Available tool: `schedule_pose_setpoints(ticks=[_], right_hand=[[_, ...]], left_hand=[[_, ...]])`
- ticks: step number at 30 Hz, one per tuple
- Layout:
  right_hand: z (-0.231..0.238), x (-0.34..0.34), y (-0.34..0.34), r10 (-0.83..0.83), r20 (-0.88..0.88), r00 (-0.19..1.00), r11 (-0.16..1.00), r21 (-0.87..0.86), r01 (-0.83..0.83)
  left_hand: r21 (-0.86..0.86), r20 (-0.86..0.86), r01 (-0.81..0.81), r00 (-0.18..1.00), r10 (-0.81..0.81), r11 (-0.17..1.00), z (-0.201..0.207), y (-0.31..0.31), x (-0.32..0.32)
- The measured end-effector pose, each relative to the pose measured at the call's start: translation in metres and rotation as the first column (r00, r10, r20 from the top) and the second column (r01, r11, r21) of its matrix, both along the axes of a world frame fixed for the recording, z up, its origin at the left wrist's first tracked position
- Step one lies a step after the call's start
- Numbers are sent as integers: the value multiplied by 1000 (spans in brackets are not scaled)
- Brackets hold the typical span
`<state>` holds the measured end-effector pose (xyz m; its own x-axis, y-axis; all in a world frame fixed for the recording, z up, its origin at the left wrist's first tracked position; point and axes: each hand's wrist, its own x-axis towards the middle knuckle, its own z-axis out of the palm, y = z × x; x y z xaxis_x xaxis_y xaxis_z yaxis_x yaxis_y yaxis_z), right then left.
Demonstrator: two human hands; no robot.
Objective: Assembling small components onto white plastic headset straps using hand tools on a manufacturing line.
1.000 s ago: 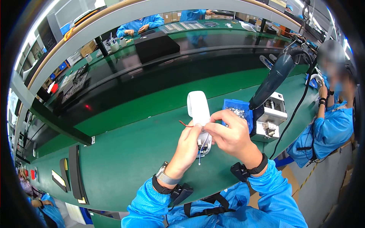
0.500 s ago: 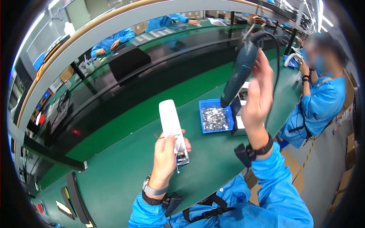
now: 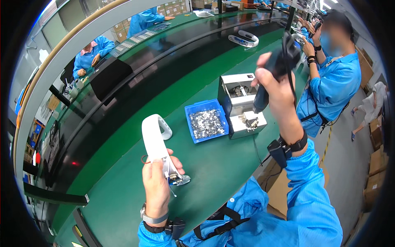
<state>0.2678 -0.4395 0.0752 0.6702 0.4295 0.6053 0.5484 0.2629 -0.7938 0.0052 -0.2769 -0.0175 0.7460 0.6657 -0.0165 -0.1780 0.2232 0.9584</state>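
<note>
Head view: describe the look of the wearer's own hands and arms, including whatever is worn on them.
Both the left hand and right hand are bare, without gloves. The loose, creased sleeves are bright blue. The left wrist has a grey watch-like band; each wrist wears a black strap with a boxy black module.

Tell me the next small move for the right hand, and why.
Probably lower the electric screwdriver toward the front of what looks like a silver screw feeder: the right hand grips the screwdriver with its lower end pointing down near there, though its bit is not clear, while the left hand holds the white curved housing, wires showing at its open end.
</note>
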Motion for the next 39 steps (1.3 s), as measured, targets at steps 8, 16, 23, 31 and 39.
schedule_pose_setpoints(ticks=[8,16,23,31,39], right_hand=[[-56,-15,-23,-4,34,999,959,285,-6],[-75,-6,-14,-3,21,1000,953,303,-3],[-79,-10,-10,-14,-17,1000,963,268,18],[-72,-6,-2,50,-124,991,991,132,-34],[-36,-39,20,167,-25,986,980,111,-163]], left_hand=[[56,-30,-103,994,105,993,-1,-9,5],[40,3,-73,997,73,997,-2,-3,4],[81,-43,-52,998,56,995,-1,-2,0],[103,-52,-42,997,48,994,-7,5,-4],[65,42,88,995,-91,994,-9,10,-3]])
